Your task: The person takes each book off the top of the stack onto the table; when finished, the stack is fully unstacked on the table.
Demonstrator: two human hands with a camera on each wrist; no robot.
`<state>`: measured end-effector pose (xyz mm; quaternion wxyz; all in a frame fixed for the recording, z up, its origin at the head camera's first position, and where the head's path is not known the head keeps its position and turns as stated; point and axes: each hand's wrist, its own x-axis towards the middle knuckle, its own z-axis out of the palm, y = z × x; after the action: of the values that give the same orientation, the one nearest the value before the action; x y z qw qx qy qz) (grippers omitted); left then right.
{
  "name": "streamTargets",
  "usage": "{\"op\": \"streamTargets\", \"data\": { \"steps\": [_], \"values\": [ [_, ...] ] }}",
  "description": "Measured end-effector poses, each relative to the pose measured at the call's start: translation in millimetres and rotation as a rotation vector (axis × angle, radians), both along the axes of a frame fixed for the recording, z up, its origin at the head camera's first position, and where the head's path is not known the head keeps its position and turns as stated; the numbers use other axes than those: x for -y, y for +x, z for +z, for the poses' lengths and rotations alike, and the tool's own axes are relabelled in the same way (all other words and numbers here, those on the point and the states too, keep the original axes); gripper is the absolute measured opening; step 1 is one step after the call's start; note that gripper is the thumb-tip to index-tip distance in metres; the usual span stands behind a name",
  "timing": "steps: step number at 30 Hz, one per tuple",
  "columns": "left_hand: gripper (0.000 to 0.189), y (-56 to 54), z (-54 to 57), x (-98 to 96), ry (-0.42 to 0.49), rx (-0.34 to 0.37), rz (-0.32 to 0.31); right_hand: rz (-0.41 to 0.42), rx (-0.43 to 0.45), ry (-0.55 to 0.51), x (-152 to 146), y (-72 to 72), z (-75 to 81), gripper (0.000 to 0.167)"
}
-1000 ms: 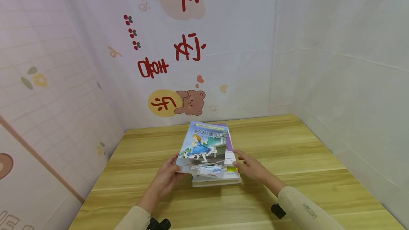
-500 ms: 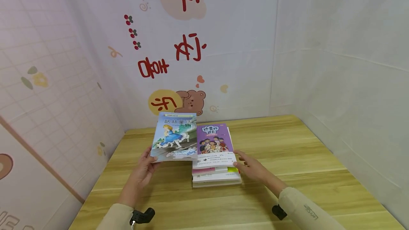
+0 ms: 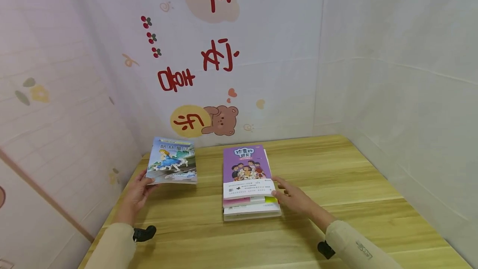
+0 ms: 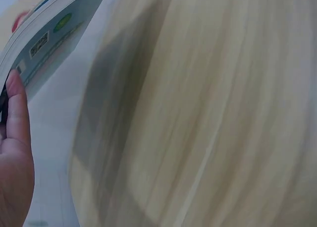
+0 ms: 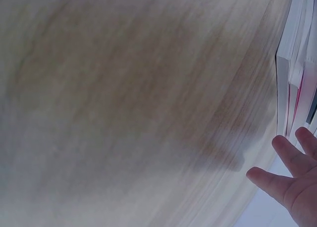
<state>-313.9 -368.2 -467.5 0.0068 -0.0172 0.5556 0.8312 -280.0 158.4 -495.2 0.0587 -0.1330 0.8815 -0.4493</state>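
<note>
A blue storybook [image 3: 172, 162] with a girl in a blue dress on its cover is off to the left. My left hand [image 3: 135, 198] pinches it by its near left corner; the left wrist view shows the book's underside [image 4: 54, 36] tilted over the table, its shadow below. At the middle of the table is a stack of books. On top lies a purple book [image 3: 247, 167] with a white band; several others, with a white one [image 3: 252, 210] at the bottom, show beneath its near edge. My right hand [image 3: 295, 197] is at the stack's right side, its fingers [image 5: 270, 182] extended and spread.
The wooden table [image 3: 336, 227] reaches back to a white cloth wall [image 3: 280, 53] with red characters and a printed bear. Further cloth walls stand left and right. A black wrist camera [image 3: 145, 233] is strapped to the left wrist, another [image 3: 325, 249] to the right.
The left hand has carried the blue storybook from over the stack to the left and lower, uncovering the purple book. The right hand has stayed beside the stack.
</note>
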Motion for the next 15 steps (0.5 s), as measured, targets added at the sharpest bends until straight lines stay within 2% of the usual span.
{"op": "streamTargets", "data": {
  "steps": [3, 7, 13, 14, 15],
  "values": [
    [0.070, -6.6, -3.2, 12.0, -0.115, 0.052, 0.005, -0.003, 0.000, -0.004, 0, 1.0, 1.0, 0.055],
    [0.070, -11.1, -11.6, 25.1, -0.263, 0.139, 0.029, 0.000, 0.007, -0.011, 1, 2.4, 0.9, 0.057],
    [0.071, -13.6, -14.1, 40.2, -0.383, 0.244, 0.136, 0.005, 0.008, -0.013, 2, 3.2, 0.4, 0.058],
    [0.071, -13.6, -12.9, 41.5, -0.426, 0.261, 0.156, 0.005, 0.004, -0.010, 2, 3.1, 0.4, 0.057],
    [0.071, -13.5, -11.6, 43.3, -0.514, 0.268, 0.170, 0.005, 0.000, -0.007, 2, 2.9, 0.6, 0.057]
  ]
}}
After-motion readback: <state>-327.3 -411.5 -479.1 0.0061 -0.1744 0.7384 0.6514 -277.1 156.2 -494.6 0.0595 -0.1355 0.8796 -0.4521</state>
